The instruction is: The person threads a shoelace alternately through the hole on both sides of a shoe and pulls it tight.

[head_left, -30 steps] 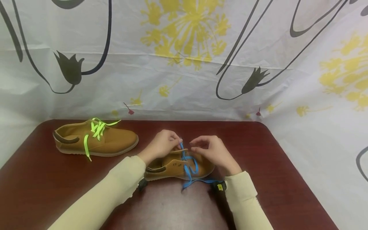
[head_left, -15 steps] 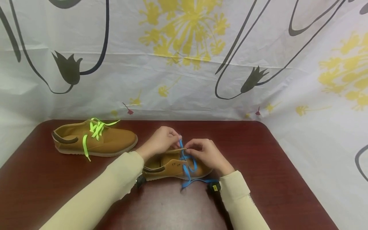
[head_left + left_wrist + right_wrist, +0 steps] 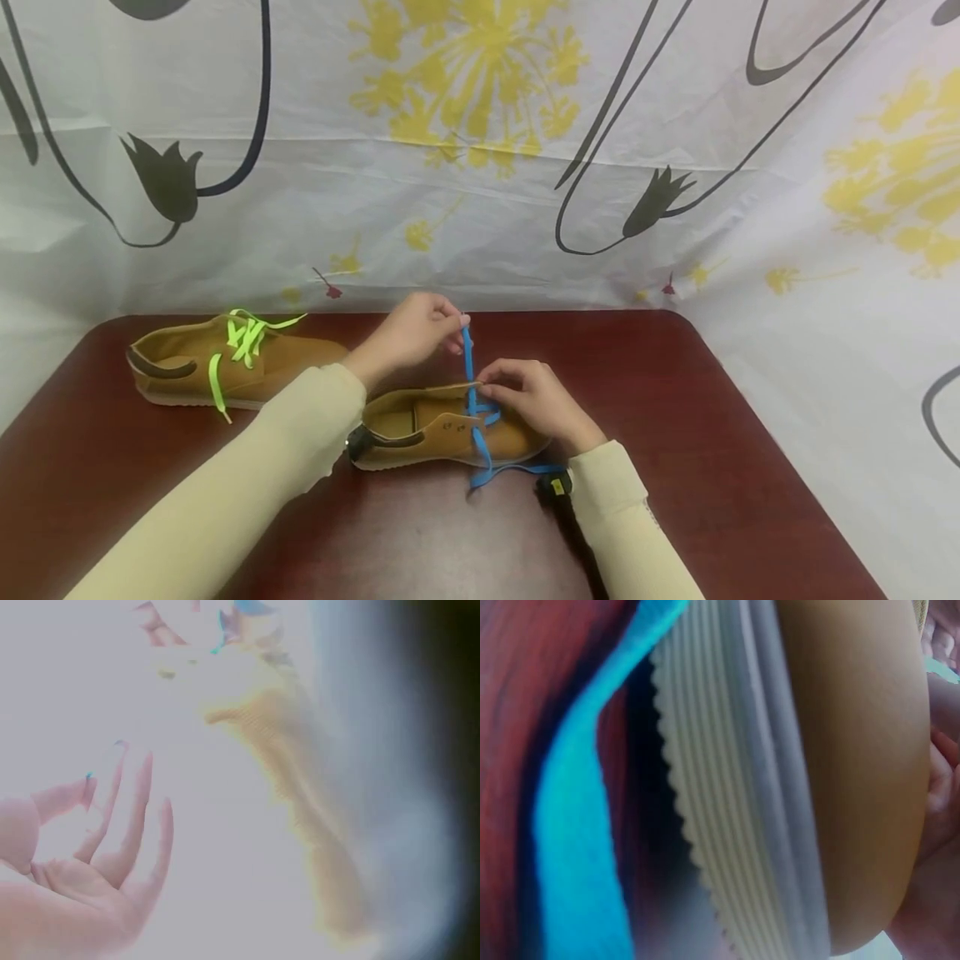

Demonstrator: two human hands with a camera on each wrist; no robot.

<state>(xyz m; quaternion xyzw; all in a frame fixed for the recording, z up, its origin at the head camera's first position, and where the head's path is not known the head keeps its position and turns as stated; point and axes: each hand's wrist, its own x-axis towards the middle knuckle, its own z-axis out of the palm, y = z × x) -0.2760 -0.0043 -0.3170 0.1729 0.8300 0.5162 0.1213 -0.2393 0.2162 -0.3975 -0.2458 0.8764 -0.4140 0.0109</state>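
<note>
A brown low shoe with a blue shoelace lies on the table, toe to the right. My left hand is raised above it, pinching one lace end between thumb and forefinger, so the lace stands taut and nearly vertical from the far eyelet flap. Thumb and fingertips of my right hand pinch the corner of that flap, beside where the lace comes through. The lace's other end trails over the near side onto the table. Large in the right wrist view are the pale ribbed sole and the lace. The left wrist view is washed out.
A second brown shoe with lime-green laces sits at the back left, partly behind my left forearm. The dark red table ends at a patterned white sheet behind and to the right.
My left hand has risen, drawing the blue lace upward, and the lace loop over the shoe's front has shrunk. My right hand has moved left onto the far flap's corner.
</note>
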